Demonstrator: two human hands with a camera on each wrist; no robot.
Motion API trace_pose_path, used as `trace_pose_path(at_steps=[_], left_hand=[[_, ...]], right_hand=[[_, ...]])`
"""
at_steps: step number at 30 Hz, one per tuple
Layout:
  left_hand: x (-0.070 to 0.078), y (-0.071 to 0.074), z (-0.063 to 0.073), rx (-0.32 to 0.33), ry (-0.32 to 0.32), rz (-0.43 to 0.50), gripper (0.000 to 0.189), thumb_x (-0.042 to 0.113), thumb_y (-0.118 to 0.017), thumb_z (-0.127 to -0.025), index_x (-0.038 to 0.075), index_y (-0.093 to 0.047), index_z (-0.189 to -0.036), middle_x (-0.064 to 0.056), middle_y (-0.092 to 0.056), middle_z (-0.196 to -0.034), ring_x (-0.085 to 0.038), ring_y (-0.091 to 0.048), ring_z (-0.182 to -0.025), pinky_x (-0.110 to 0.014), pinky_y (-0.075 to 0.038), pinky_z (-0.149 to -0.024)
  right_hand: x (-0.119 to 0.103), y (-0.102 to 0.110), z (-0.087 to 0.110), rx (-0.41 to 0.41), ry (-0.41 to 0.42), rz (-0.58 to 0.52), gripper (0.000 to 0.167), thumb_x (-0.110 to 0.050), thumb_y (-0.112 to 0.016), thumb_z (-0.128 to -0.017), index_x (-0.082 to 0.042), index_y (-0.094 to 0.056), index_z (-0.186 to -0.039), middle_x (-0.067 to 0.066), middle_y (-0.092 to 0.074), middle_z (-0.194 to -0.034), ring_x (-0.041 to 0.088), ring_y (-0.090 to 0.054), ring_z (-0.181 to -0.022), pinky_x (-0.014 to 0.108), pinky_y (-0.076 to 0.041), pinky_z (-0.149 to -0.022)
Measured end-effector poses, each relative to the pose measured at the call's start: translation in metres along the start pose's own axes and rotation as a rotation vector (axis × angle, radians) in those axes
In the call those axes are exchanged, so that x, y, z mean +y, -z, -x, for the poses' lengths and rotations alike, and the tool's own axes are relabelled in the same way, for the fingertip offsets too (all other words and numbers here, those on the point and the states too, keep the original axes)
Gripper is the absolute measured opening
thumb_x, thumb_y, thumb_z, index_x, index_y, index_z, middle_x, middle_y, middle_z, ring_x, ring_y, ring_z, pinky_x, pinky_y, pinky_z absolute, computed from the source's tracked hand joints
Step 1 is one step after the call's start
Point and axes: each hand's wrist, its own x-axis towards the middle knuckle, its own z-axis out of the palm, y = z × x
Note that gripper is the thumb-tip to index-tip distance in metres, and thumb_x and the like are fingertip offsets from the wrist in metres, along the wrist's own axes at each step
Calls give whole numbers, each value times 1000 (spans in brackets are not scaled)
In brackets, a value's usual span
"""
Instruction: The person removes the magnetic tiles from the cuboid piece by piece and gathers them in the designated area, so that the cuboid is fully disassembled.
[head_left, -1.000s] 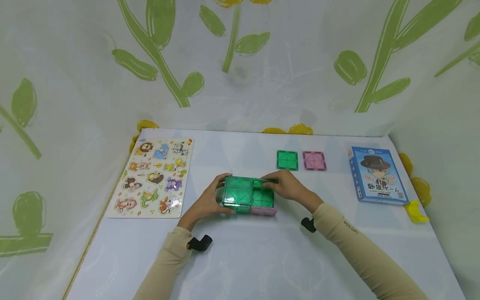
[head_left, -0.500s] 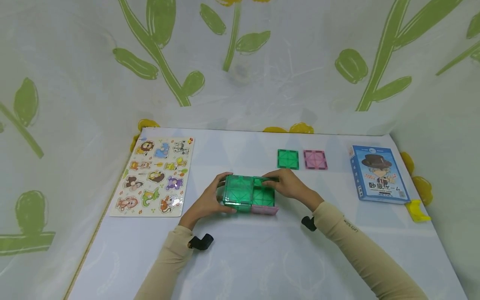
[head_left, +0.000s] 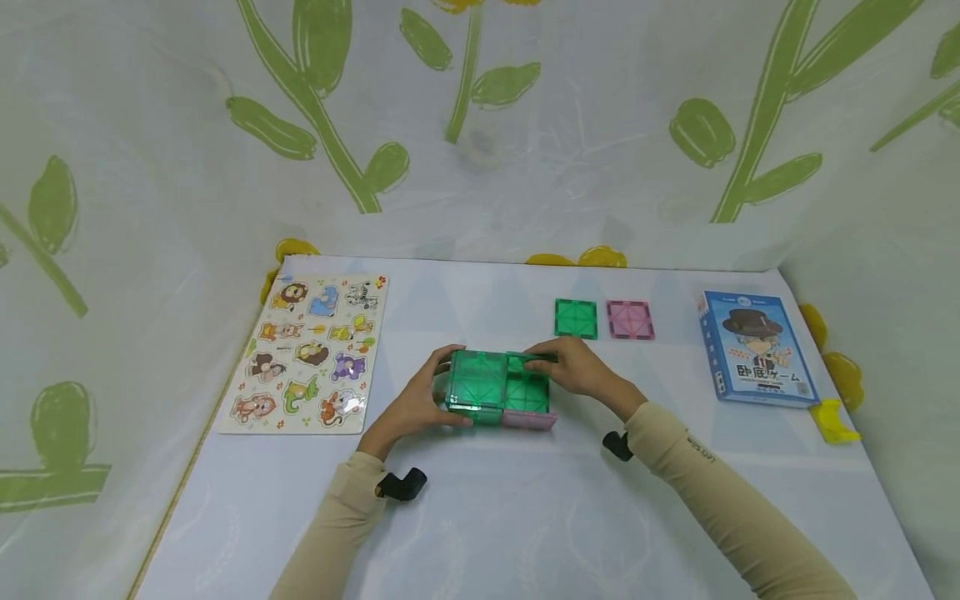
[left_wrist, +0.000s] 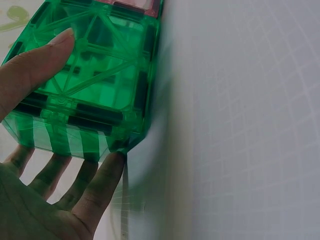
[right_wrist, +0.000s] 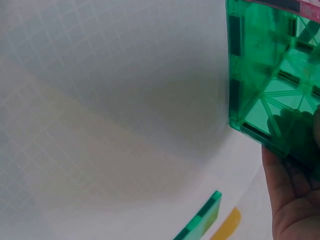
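Note:
A box built of translucent green magnetic tiles (head_left: 477, 383) sits mid-table, with a second, uncovered section at its right. That section shows a green tile inside and a pink tile (head_left: 528, 420) along the front. My left hand (head_left: 415, 402) grips the box's left end. In the left wrist view, the thumb lies over one green face (left_wrist: 110, 65) and the fingertips press the adjoining side. My right hand (head_left: 573, 367) pinches the green tile at the back of the right section. The right wrist view shows its fingers (right_wrist: 285, 190) behind the green tile (right_wrist: 260, 60), the thumb mostly cut off.
Behind the box lie a loose green tile (head_left: 576, 319) and a loose pink tile (head_left: 631, 320). An animal puzzle board (head_left: 303, 358) is at the left. At the right are a blue game box (head_left: 757, 350) and a yellow curved piece (head_left: 832, 423). Patterned walls border the table.

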Motion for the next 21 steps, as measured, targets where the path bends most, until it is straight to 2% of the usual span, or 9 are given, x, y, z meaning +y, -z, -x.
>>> trace_pose_path(at_steps=[7, 15, 21], left_hand=[[1, 0, 0, -4, 4, 3, 112, 18, -95, -64, 30, -28, -153, -11, -37, -159, -43, -32, -149, -66, -40, -112], [2, 1, -1, -7, 14, 5, 113, 17, -95, -64, 31, -28, -154, -11, -36, -160, -43, -31, -149, -65, -41, -112], [2, 1, 1, -5, 14, 9, 112, 16, -95, -65, 30, -28, -154, -12, -36, -160, -44, -31, -149, -66, -40, -112]], right_hand=[[0, 1, 1, 3, 3, -24, 30, -20, -67, -96, -5, -72, -122, 15, -73, -122, 20, -55, -87, 31, -47, -76], [1, -1, 1, 16, -1, -34, 30, -20, -66, -97, -6, -72, -122, 14, -72, -124, 20, -56, -92, 31, -48, -79], [3, -3, 1, 13, -7, -44, 29, -20, -66, -98, -6, -72, -123, 14, -72, -124, 18, -54, -86, 30, -46, -75]])
